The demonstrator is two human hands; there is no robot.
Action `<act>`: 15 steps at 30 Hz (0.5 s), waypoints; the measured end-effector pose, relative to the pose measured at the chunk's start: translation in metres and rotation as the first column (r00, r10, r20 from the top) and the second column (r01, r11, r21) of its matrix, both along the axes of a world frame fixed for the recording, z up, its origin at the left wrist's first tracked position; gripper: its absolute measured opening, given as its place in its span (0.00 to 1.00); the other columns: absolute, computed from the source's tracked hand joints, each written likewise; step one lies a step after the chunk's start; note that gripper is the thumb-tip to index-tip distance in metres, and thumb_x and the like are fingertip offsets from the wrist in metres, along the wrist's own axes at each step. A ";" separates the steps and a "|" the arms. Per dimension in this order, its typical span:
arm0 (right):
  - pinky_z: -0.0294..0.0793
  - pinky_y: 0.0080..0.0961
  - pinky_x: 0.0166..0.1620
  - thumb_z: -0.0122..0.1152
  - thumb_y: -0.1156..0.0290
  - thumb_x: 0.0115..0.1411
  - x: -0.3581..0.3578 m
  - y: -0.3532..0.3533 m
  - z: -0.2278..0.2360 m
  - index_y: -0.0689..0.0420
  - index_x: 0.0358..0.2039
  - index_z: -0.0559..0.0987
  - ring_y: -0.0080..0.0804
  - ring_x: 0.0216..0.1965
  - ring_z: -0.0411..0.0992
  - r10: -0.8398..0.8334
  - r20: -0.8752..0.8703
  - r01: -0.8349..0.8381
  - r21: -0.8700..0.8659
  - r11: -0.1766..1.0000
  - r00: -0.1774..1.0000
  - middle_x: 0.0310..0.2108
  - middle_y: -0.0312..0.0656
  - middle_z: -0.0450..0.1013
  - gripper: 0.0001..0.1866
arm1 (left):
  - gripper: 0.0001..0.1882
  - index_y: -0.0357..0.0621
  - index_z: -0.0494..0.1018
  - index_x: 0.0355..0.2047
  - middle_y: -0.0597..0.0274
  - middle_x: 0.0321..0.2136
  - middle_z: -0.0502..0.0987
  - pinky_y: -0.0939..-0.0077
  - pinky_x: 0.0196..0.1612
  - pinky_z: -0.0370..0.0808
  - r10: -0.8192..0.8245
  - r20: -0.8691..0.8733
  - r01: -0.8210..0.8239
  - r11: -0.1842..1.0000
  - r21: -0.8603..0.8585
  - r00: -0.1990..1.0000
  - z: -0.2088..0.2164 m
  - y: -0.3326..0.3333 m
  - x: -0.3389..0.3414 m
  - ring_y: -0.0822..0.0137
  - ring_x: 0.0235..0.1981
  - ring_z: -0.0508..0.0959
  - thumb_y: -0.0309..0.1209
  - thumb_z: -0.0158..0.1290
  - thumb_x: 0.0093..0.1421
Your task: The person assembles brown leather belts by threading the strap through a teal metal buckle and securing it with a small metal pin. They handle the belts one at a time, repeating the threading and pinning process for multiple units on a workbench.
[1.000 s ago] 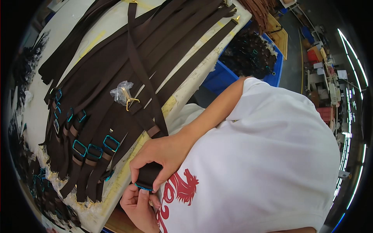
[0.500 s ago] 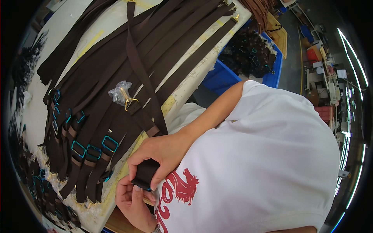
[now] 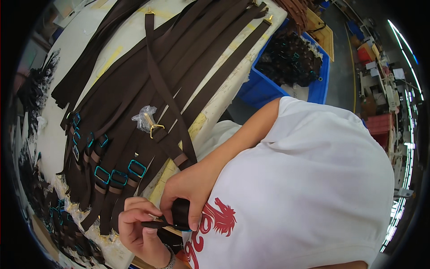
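My right hand (image 3: 188, 188) grips a dark brown webbing strap (image 3: 181, 213), folded between thumb and fingers close to my shirt. A sliver of teal metal shows at the strap's lower edge. My left hand (image 3: 141, 228), closed, pinches the flat end of this strap between thumb and fingers, left of my right hand. Beside my right wrist, a strap with a brown band (image 3: 180, 159) leads to a gold clasp (image 3: 156, 130) partly wrapped in clear plastic (image 3: 144, 119). Farther left lie several straps fitted with teal rectangular buckles (image 3: 137, 168).
Many long dark straps (image 3: 134, 67) cover the white worktable (image 3: 92, 36). To the right of its edge stands a blue bin (image 3: 260, 89) holding dark pieces with teal buckles. Brown straps (image 3: 293, 13) hang at the top. Scraps and buckled pieces (image 3: 58, 219) lie at the lower left.
My left hand has moved left, away from my right hand, and the strap's end now sticks out between them. The view has shifted slightly, while the table's straps lie as before.
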State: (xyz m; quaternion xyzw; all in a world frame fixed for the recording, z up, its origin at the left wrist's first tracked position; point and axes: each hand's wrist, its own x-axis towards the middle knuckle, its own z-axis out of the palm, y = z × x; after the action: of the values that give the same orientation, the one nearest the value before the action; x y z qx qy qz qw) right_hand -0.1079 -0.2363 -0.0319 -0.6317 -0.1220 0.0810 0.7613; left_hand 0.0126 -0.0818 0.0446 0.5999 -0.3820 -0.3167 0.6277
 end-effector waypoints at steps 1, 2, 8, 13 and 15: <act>0.76 0.30 0.45 0.82 0.55 0.50 -0.001 -0.004 0.003 0.63 0.45 0.84 0.32 0.41 0.80 0.002 -0.025 -0.003 -0.044 0.999 1.000 0.38 0.46 0.82 0.29 | 0.15 0.36 0.76 0.30 0.50 0.30 0.82 0.67 0.46 0.71 -0.085 0.017 0.084 0.996 0.034 0.996 -0.003 0.001 0.002 0.61 0.40 0.72 0.36 0.65 0.55; 0.76 0.31 0.46 0.82 0.55 0.50 -0.001 -0.008 0.007 0.64 0.45 0.83 0.33 0.42 0.79 0.003 -0.048 -0.007 -0.090 0.996 0.999 0.38 0.47 0.82 0.30 | 0.15 0.34 0.76 0.31 0.48 0.28 0.83 0.65 0.47 0.72 -0.163 0.090 0.152 0.981 0.117 0.983 -0.008 0.008 0.003 0.59 0.39 0.73 0.36 0.65 0.57; 0.77 0.41 0.54 0.74 0.58 0.60 0.010 -0.047 0.018 0.62 0.54 0.80 0.49 0.53 0.78 -0.040 0.422 0.249 -0.452 0.857 0.906 0.51 0.49 0.81 0.27 | 0.19 0.37 0.69 0.33 0.59 0.25 0.67 0.79 0.27 0.63 -0.028 -0.039 0.022 0.987 -0.162 0.999 -0.004 0.035 0.020 0.70 0.23 0.66 0.41 0.53 0.74; 0.77 0.41 0.48 0.73 0.60 0.60 0.024 -0.083 0.045 0.60 0.49 0.83 0.47 0.48 0.80 0.092 0.519 0.255 -0.558 0.790 0.850 0.46 0.48 0.82 0.21 | 0.16 0.37 0.67 0.34 0.59 0.33 0.68 0.83 0.26 0.60 0.101 -0.187 -0.117 0.990 -0.073 0.977 -0.003 0.027 0.008 0.76 0.22 0.62 0.37 0.51 0.76; 0.77 0.41 0.46 0.73 0.61 0.60 0.030 -0.087 0.066 0.59 0.46 0.84 0.46 0.44 0.80 0.139 0.373 0.160 -0.665 0.729 0.917 0.42 0.46 0.82 0.19 | 0.17 0.31 0.72 0.34 0.44 0.47 0.76 0.81 0.30 0.68 0.122 -0.170 -0.128 0.992 -0.020 0.978 -0.014 0.030 0.020 0.73 0.27 0.70 0.36 0.55 0.71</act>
State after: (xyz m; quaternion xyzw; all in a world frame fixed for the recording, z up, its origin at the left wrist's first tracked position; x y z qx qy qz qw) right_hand -0.0779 -0.3234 0.0339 -0.8704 -0.2322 -0.0145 0.4339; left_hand 0.0322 -0.0517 0.0304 0.5839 -0.2939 -0.3202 0.6856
